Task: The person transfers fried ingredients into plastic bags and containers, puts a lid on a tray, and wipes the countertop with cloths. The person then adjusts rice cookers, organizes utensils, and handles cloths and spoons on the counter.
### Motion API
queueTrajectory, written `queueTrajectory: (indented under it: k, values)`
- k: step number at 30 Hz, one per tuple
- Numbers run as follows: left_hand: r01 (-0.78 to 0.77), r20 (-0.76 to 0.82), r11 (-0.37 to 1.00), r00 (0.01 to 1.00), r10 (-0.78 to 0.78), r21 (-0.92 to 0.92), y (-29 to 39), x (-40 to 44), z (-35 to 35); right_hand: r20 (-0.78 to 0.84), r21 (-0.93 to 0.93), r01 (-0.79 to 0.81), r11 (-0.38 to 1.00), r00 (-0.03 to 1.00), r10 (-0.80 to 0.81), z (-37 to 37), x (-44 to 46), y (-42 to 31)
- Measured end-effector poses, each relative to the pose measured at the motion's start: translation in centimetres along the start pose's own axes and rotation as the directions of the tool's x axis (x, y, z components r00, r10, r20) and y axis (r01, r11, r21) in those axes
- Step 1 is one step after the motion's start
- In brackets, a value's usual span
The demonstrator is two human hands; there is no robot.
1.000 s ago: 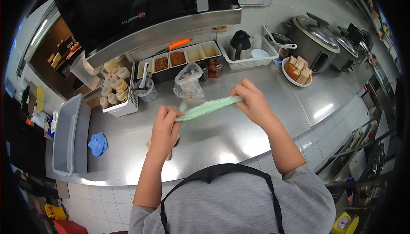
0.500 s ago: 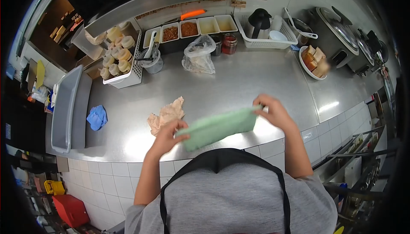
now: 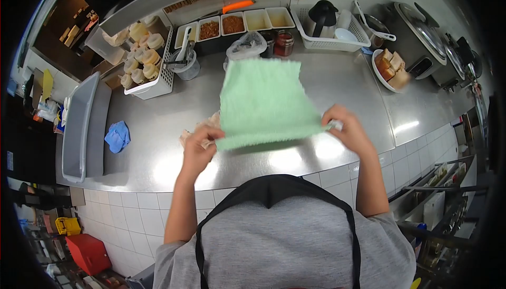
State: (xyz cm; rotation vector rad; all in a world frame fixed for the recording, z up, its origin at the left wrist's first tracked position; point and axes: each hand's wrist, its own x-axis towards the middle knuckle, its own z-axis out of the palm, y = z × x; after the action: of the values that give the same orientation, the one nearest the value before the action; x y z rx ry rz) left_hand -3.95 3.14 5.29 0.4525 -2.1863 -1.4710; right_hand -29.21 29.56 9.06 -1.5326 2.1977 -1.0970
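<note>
A light green cloth (image 3: pixel 263 99) is spread out in the air above the steel counter, its far end reaching toward the plastic bag. My left hand (image 3: pixel 199 149) pinches its near left corner. At the near right corner, the fingers of my right hand (image 3: pixel 347 129) are closed on the same cloth. A crumpled pinkish cloth (image 3: pixel 213 120) lies on the counter behind my left hand, partly covered by that hand and the green cloth.
Bottles fill a white basket (image 3: pixel 163 83) at back left, near a grey tub (image 3: pixel 74 131) and a blue cloth (image 3: pixel 118 136). Food trays (image 3: pixel 233 23) line the back. A tied plastic bag (image 3: pixel 246 45), jars and a bread bowl (image 3: pixel 389 70) stand farther off.
The green cloth has gone from hanging folded between my hands to opened out away from me over the counter. Both hands still grip its near corners; my right hand has shifted slightly right.
</note>
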Motion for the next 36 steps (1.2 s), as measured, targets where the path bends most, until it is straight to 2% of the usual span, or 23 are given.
queueTrajectory:
  k: [5,6,7,9,11,12,14,15,16,17,18,19,21,23,24,25,26,27,29,31,33,34,36]
  values:
    - [0.276,0.214,0.961,0.94,-0.267,-0.017,-6.2,-5.7,1.8,0.474,0.087,-0.295,0.952,0.852,0.221,5.0,-4.3,3.3]
    - [0.302,0.216,0.953,0.932,-0.29,-0.022,-6.4,-5.7,1.8,0.478,0.089,-0.301,0.95,0.849,0.224,5.1,-4.3,3.5]
    - [0.331,0.219,0.943,0.923,-0.317,-0.027,-6.6,-5.4,1.7,0.418,0.131,-0.265,0.955,0.889,0.189,5.1,-4.0,3.9]
    - [0.193,0.112,0.979,0.976,-0.185,-0.062,-8.6,-2.9,1.7,0.26,0.165,-0.231,0.959,0.948,0.184,5.0,-2.5,5.0]
    - [0.14,-0.049,0.99,0.989,-0.139,0.012,-10.1,0.9,1.7,-0.065,0.14,-0.155,0.978,0.984,0.165,5.1,0.0,5.9]
    - [0.127,-0.111,0.985,0.987,-0.115,0.115,-7.8,2.4,2.0,-0.248,0.038,-0.142,0.989,0.957,0.147,5.2,1.0,5.6]
    - [0.109,-0.168,0.969,0.983,-0.072,0.22,-5.2,3.5,2.7,-0.304,-0.083,-0.1,0.992,0.95,0.07,5.1,1.6,4.8]
    - [0.011,-0.081,0.929,0.996,0.021,0.37,-5.1,3.3,2.9,-0.347,-0.208,-0.064,0.976,0.938,-0.013,5.1,1.7,4.6]
    - [-0.096,0.018,0.86,0.995,0.101,0.502,-5.1,3.0,3.1,-0.348,-0.207,-0.064,0.976,0.937,-0.012,5.5,1.5,4.6]
    - [-0.096,0.022,0.859,0.995,0.098,0.503,-5.5,2.3,3.5,-0.137,-0.236,-0.077,0.969,0.99,0.045,6.4,0.6,4.7]
    - [-0.17,0.17,0.798,0.982,0.086,0.578,-6.4,1.2,4.2,0.081,-0.264,-0.082,0.961,0.991,0.107,7.4,-0.2,4.9]
    - [-0.253,0.309,0.73,0.949,0.06,0.634,-7.5,0.6,4.8,0.082,-0.262,-0.083,0.962,0.991,0.108,8.6,-0.9,5.7]
    - [-0.239,0.265,0.72,0.961,0.08,0.651,-9.2,0.7,5.4,-0.007,-0.382,0.048,0.923,0.998,-0.055,10.8,-1.5,7.3]
    - [-0.412,0.249,0.58,0.906,0.342,0.703,-9.1,1.9,5.5,-0.05,-0.396,0.094,0.913,0.991,-0.124,10.7,-0.6,7.0]
    - [-0.402,0.242,0.579,0.91,0.336,0.709,-9.0,2.4,5.5,-0.075,-0.217,0.036,0.976,0.996,-0.053,10.2,-0.1,6.7]
    - [-0.206,0.167,0.809,0.977,0.135,0.55,-7.7,3.1,5.4,-0.084,-0.028,-0.023,0.999,0.996,0.021,9.6,0.6,6.0]
    - [0.035,0.141,0.939,0.986,-0.089,0.343,-6.5,3.6,5.3,-0.076,-0.02,-0.018,1.0,0.997,0.016,9.1,1.3,5.2]
    - [0.044,0.135,0.936,0.986,-0.097,0.349,-5.6,4.0,5.2,-0.026,0.185,-0.169,0.968,0.984,0.177,8.4,1.9,4.2]
    - [0.351,0.251,0.927,0.917,-0.311,-0.133,-3.6,4.9,5.3,0.16,0.52,-0.456,0.722,0.883,0.442,7.2,3.0,2.3]
    - [0.351,0.259,0.911,0.92,-0.293,-0.218,-0.5,4.7,6.3,0.223,0.593,-0.438,0.676,0.896,0.384,7.4,3.3,0.1]
    - [0.532,0.424,0.775,0.823,-0.378,-0.342,2.9,3.8,7.0,0.317,0.594,-0.381,0.709,0.92,0.23,7.9,3.4,-1.9]
    - [0.533,0.421,0.773,0.823,-0.381,-0.344,3.3,3.4,6.8,0.238,0.516,-0.232,0.824,0.964,0.123,8.5,3.3,-2.2]
    - [0.42,0.441,0.894,0.839,-0.318,-0.155,3.8,3.1,6.3,0.256,0.502,-0.211,0.839,0.963,0.088,8.1,3.7,-2.9]
